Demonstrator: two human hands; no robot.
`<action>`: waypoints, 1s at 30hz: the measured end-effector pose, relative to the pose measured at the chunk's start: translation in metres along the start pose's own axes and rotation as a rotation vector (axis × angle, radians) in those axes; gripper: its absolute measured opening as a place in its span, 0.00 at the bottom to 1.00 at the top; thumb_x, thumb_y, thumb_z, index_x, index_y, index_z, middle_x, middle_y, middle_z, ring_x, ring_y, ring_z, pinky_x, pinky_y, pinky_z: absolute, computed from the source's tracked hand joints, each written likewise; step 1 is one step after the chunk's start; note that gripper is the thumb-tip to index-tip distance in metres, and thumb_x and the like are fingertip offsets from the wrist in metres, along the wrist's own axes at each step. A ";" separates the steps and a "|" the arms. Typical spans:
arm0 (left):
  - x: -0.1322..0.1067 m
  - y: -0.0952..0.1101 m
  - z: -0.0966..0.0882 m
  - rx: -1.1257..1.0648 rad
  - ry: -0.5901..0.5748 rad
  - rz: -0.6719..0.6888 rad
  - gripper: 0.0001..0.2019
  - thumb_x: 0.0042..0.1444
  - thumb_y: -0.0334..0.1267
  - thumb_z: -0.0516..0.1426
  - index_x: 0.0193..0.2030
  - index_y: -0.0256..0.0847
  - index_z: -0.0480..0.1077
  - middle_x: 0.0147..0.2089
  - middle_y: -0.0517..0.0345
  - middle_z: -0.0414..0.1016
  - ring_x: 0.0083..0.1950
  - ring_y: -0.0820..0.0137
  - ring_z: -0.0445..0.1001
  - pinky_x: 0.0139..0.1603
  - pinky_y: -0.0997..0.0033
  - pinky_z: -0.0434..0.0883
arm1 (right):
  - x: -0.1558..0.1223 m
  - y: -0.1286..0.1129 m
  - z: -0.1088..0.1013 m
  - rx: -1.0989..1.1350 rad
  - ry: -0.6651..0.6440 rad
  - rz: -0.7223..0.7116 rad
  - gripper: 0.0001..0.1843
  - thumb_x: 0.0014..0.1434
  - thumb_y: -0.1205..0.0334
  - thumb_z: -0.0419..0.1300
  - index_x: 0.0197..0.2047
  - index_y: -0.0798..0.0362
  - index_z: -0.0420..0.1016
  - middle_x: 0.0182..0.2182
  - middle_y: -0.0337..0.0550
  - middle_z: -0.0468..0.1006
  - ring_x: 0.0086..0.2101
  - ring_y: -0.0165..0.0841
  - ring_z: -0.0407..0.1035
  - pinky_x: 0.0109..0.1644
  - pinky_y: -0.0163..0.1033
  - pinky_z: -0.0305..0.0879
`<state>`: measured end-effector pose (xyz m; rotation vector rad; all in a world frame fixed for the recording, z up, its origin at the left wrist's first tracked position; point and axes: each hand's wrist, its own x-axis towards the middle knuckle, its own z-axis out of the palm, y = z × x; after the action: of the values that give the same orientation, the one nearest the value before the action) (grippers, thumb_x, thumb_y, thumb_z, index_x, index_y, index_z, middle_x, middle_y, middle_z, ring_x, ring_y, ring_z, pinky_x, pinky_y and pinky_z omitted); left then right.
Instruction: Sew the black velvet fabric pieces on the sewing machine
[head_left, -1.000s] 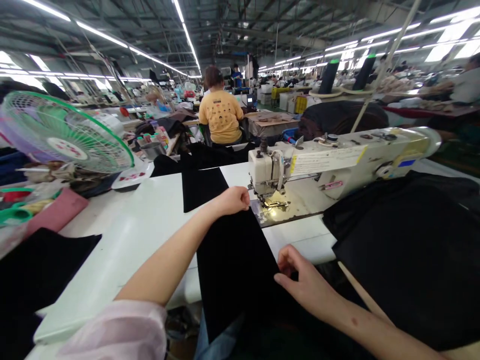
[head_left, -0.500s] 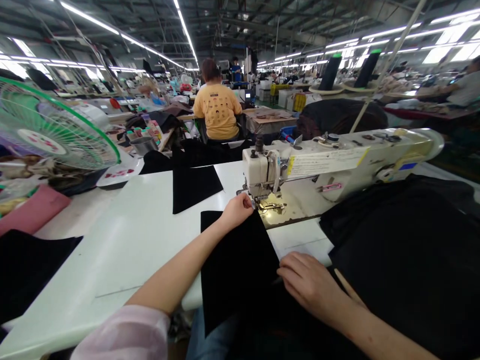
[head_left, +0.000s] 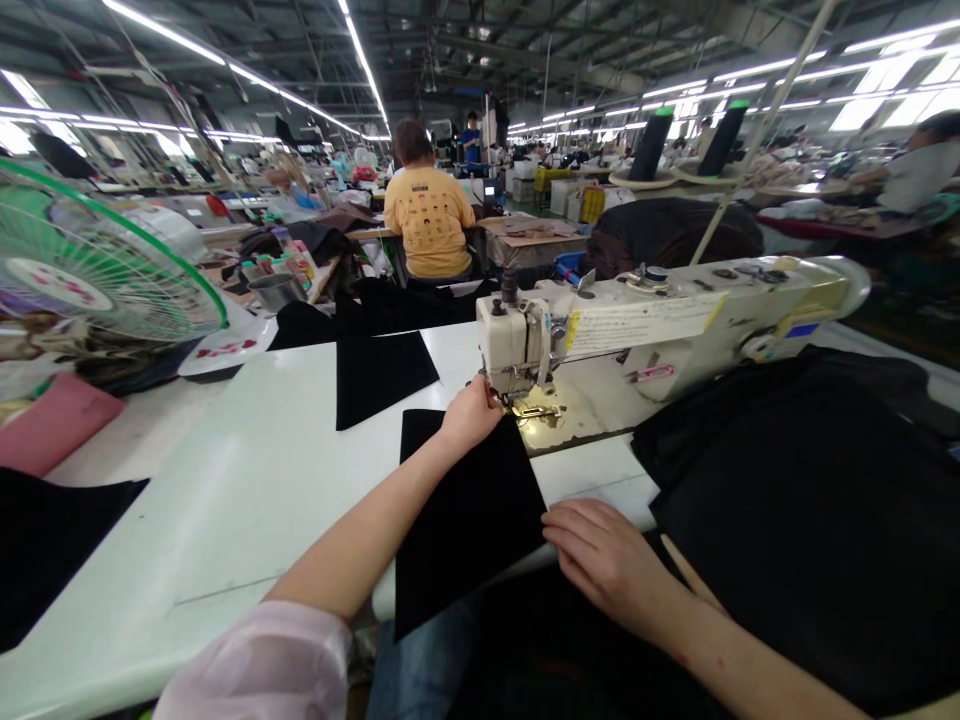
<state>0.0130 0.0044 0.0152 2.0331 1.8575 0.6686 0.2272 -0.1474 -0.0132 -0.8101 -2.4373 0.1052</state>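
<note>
A piece of black fabric [head_left: 461,520] lies partly on the white table, its near corner hanging over the front edge above my lap. Its far edge reaches under the needle area of the sewing machine [head_left: 645,320]. My left hand [head_left: 472,412] is beside the presser foot, fingers drawn together near the fabric's far right corner; what is between the fingertips is hidden. My right hand [head_left: 604,550] has its fingers closed on the fabric's right edge, near the table front.
Another black fabric piece [head_left: 384,375] lies left of the machine head. A large black cloth pile [head_left: 810,510] covers the right side. At the left stand a green-rimmed fan [head_left: 112,260] and more black cloth [head_left: 52,550]. A person in a yellow shirt [head_left: 431,220] sits ahead.
The black fabric has moved a little forward toward the machine, and its hanging corner is higher. My right hand has moved slightly forward with it. My left hand stays by the presser foot.
</note>
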 end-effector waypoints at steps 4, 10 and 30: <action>-0.071 0.016 -0.007 0.161 0.045 0.182 0.09 0.57 0.33 0.59 0.45 0.39 0.68 0.49 0.44 0.74 0.54 0.53 0.71 0.53 0.53 0.69 | -0.006 -0.002 -0.005 -0.033 -0.031 -0.025 0.19 0.62 0.76 0.52 0.53 0.57 0.75 0.49 0.52 0.81 0.48 0.43 0.74 0.53 0.51 0.74; -0.164 0.005 0.001 0.207 -0.224 0.812 0.16 0.62 0.30 0.53 0.57 0.37 0.68 0.57 0.44 0.75 0.58 0.56 0.73 0.57 0.56 0.73 | -0.006 0.000 -0.007 -0.011 -0.105 -0.004 0.23 0.62 0.75 0.52 0.59 0.55 0.73 0.52 0.52 0.80 0.51 0.44 0.72 0.56 0.53 0.72; -0.040 -0.032 -0.018 0.076 -0.210 0.705 0.14 0.66 0.34 0.52 0.52 0.38 0.76 0.55 0.44 0.77 0.57 0.59 0.74 0.60 0.55 0.72 | 0.092 0.069 0.024 -0.171 -0.143 0.159 0.14 0.65 0.71 0.54 0.46 0.54 0.80 0.39 0.50 0.74 0.45 0.43 0.66 0.50 0.49 0.65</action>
<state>-0.0257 -0.0334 0.0089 2.6973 1.0400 0.5114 0.1905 -0.0364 -0.0052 -1.1072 -2.5383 0.0146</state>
